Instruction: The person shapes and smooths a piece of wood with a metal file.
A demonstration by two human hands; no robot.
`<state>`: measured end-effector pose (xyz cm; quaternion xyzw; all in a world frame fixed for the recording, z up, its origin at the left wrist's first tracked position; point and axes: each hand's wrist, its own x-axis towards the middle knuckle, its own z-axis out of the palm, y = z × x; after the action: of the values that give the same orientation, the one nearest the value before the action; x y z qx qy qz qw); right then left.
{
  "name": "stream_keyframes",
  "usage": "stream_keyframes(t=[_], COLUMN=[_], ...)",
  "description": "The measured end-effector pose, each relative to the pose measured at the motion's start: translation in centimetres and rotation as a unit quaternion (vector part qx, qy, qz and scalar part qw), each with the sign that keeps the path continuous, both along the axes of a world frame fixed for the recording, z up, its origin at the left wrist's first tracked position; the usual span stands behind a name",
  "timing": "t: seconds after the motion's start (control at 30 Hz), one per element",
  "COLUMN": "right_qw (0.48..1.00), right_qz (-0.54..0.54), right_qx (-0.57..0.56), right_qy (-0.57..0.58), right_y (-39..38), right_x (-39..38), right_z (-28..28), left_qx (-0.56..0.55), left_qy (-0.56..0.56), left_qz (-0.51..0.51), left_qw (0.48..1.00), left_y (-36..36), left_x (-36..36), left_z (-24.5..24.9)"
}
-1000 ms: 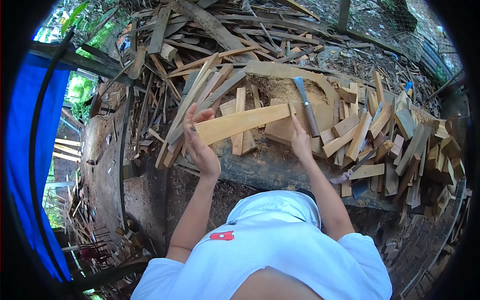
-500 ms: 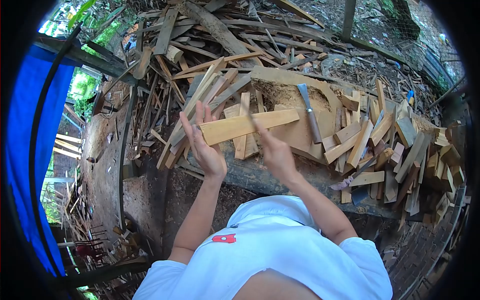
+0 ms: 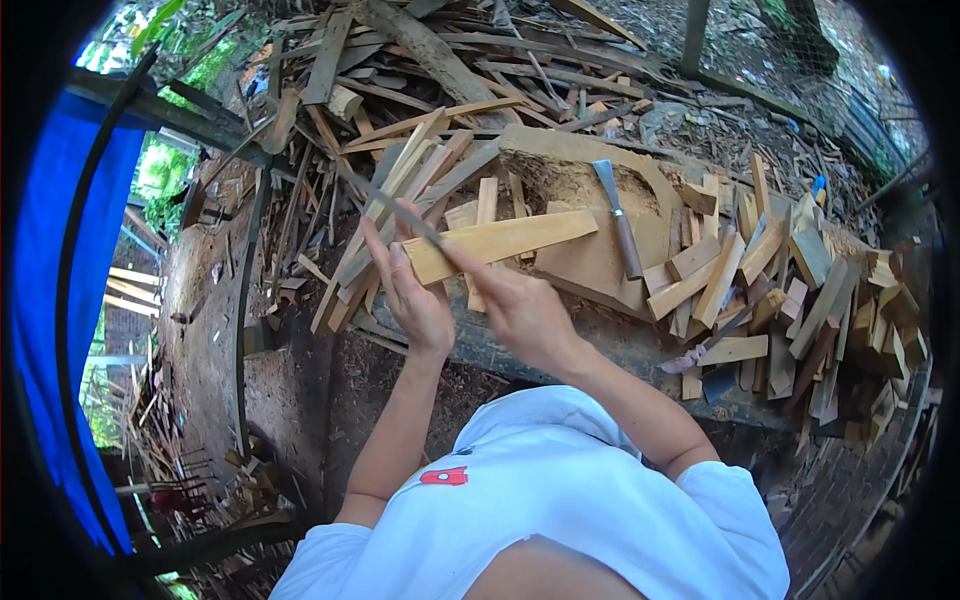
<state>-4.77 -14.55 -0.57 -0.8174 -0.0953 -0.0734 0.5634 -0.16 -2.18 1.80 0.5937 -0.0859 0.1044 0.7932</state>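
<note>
A tapered, pale yellow piece of wood (image 3: pixel 520 237) lies slantwise in front of me, its narrower end toward the large wood block (image 3: pixel 590 265). My left hand (image 3: pixel 412 300) grips its wide left end, with the thumb along the end and several fingers stretched upward. In my right hand (image 3: pixel 525 310), closed fingers hold a long, narrow grey metal blade (image 3: pixel 385 200). That blade points up and to the left, crossing over the wide end of the wood close to my left fingers. Its handle is hidden inside my right hand.
A chisel (image 3: pixel 617 220) with a wooden handle lies on the large block. Several cut wood pieces (image 3: pixel 725 285) are heaped to the right. Boards and scraps (image 3: pixel 420 60) pile up behind the workbench (image 3: pixel 600 345). A blue tarp (image 3: pixel 75 260) hangs at left.
My right hand has moved left and slightly down toward my left hand. The blade, blurred earlier near the middle of the wood, now crosses its wide end.
</note>
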Motion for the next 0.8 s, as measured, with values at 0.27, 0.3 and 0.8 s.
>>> stream_keyframes(t=[0.27, 0.3, 0.8], right_qw=[0.996, 0.998, 0.998], right_qz=[-0.046, -0.054, -0.042], right_qx=[-0.055, -0.027, 0.002], right_qy=[0.047, 0.027, 0.039], right_y=[-1.9, -1.7, -1.7], right_x=[-0.7, -0.5, -1.2], right_z=[-4.5, -4.4, -3.2], left_qx=[-0.001, -0.001, 0.123], left_qy=[0.008, 0.008, -0.027], left_qz=[0.018, 0.013, 0.05], left_qw=[1.0, 1.0, 0.991], left_y=[0.2, 0.4, 0.2], left_x=[-0.1, 0.0, -0.5], left_z=[-0.1, -0.1, -0.5])
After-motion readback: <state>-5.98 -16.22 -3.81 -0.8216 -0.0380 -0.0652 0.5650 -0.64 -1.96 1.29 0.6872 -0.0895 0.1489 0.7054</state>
